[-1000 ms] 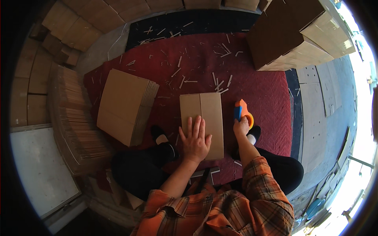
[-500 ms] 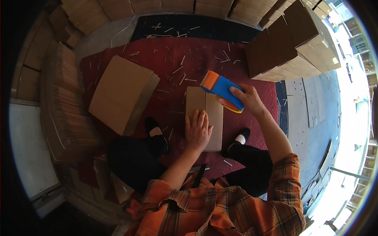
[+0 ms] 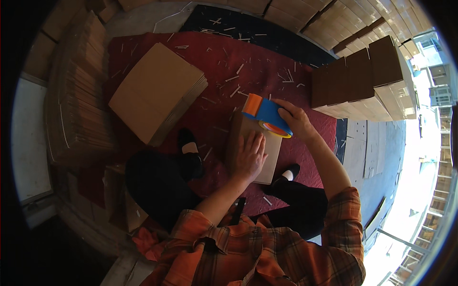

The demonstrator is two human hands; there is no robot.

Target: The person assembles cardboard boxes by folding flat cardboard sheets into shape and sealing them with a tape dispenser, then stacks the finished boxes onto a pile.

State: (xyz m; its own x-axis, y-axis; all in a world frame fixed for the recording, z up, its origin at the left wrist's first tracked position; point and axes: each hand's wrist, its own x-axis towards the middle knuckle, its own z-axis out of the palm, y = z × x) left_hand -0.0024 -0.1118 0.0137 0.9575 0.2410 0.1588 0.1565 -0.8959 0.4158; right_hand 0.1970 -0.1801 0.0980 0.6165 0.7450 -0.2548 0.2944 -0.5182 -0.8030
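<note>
A cardboard carton [image 3: 272, 159] rested on a red mat [image 3: 305, 155] in front of the person, between the two feet, and every other thing lay around it. The left hand [image 3: 250, 156] was laid palm down on top of the carton, its fingers stretched out and nearly side by side, gripping nothing. The right hand [image 3: 296, 123] was at the far right part of the carton, its fingers closed around a blue and orange handheld tape dispenser [image 3: 273, 116]. The dispenser stood over the carton's far end, its orange end turned to the left; whether it touched the cardboard could not be told. A yellow-rimmed tape roll [image 3: 275, 129] showed at its near edge.

To the left of the carton, well apart from it, lay a stack of flattened cartons [image 3: 157, 93], and farther left a tightly packed bundle of folded cardboard [image 3: 78, 102]. Pale narrow scraps [image 3: 287, 77] were scattered beyond the carton, some of them on a black mat [image 3: 281, 47]. Beyond it to the right stood a group of larger boxes [image 3: 343, 86]. A black left shoe [image 3: 184, 138] was to the carton's left, and a black right shoe [image 3: 294, 169] just beside its near right corner.
</note>
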